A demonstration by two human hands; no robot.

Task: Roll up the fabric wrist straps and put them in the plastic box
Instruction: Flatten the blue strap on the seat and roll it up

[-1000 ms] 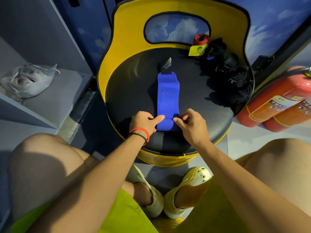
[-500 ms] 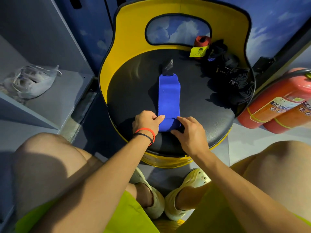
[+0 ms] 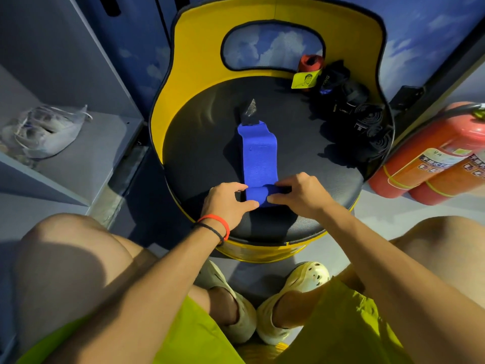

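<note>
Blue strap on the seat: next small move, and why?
Probably roll the near end one more turn forward: left hand and right hand pinch a small starter roll, while most of the blue fabric wrist strap lies flat on the black round seat.

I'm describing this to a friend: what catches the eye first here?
A blue strap lies flat on the black seat of a yellow chair, its near end curled into a roll pinched between the left hand and right hand. Red fire extinguishers lie on the floor at right, and dark rolled straps pile at the seat's back right.
</note>
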